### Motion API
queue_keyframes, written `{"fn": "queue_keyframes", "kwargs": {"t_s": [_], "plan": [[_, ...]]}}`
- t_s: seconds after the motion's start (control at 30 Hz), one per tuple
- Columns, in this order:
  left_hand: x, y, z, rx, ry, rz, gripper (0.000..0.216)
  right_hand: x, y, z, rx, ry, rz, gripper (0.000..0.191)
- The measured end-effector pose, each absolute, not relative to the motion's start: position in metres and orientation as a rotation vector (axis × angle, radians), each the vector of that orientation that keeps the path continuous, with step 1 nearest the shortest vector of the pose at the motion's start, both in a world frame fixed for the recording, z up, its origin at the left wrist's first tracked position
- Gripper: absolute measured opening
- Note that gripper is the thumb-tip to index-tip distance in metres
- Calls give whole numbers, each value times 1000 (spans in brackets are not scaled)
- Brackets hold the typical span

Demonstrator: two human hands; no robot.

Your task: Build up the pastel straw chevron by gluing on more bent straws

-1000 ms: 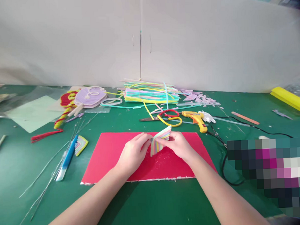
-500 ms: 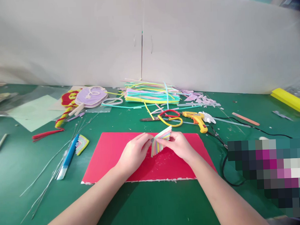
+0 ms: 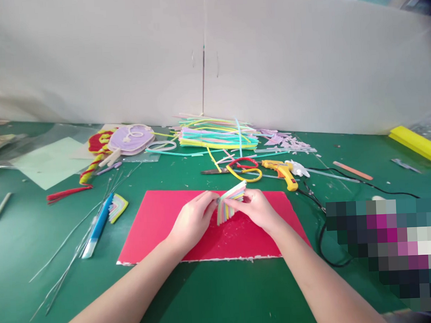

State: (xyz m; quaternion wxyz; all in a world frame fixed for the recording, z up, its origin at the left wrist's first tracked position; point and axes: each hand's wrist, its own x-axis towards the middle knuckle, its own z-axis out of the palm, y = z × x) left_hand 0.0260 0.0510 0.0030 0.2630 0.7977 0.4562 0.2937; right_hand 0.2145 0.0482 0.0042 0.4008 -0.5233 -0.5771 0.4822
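Observation:
Between my two hands is a striped piece made of pastel pipe cleaners (image 3: pixel 227 209), fanned out in pink, yellow, mint and white. My left hand (image 3: pixel 193 218) pinches its left corner with thumb and forefinger. On the other side, my right hand (image 3: pixel 257 208) is closed on its right edge, thumb lying across the stripes. Both hands are over a red board (image 3: pixel 160 216) with a ragged white front edge. A similar striped pastel piece (image 3: pixel 117 207) lies to the left, beside a blue-handled tool (image 3: pixel 103 219).
Beyond the board lie scissors (image 3: pixel 245 174), a yellow glue gun (image 3: pixel 283 172) with a black cord, and a pile of pastel pipe cleaners (image 3: pixel 217 135). Thin wires (image 3: pixel 73 263) spread at left, near a purple lollipop-like craft (image 3: pixel 130 139). A white partition (image 3: pixel 125 60) stands behind.

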Motion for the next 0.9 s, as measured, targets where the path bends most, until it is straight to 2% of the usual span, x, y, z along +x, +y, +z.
{"fn": "queue_keyframes", "kwargs": {"t_s": [0.27,0.53,0.9], "plan": [[28,49,6,2077,1275,776,9,215,49,4,-1275,-1497,1248,23],[28,50,3,2166,1272,836,16,214,47,6,-1309,-1482,1239,24],[28,50,3,2163,1273,851,14,214,48,6,-1319,-1479,1232,24]]}}
